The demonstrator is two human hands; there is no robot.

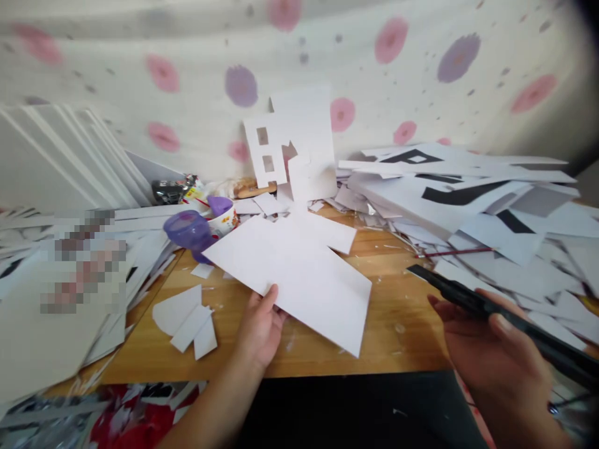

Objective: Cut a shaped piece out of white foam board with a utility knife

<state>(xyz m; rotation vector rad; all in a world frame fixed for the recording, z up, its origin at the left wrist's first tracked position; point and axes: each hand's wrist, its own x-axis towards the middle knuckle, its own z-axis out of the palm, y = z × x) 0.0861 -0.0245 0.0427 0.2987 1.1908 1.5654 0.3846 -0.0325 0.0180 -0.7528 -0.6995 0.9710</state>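
My left hand (262, 327) pinches the near edge of a white cardboard piece (299, 274), thumb on top and fingers underneath. The piece is angular, with a notch on its right side, and is tilted above the wooden table. In my right hand (496, 349) lies a long black utility knife (472, 299), its narrow dark tip pointing left, apart from the cardboard. Behind the held piece stands an upright white cardboard shape (309, 137), joined to a panel (262, 149) with two square holes. Small white offcuts (187, 318) lie left of my left hand.
Stacked white sheets and scraps (468, 187) crowd the right side, with a thin red stick (458, 252) among them. More sheets (70, 349) cover the left. A purple cup (189, 231) and a patterned cup (227, 218) stand at the back left, before a spotted curtain (196, 37).
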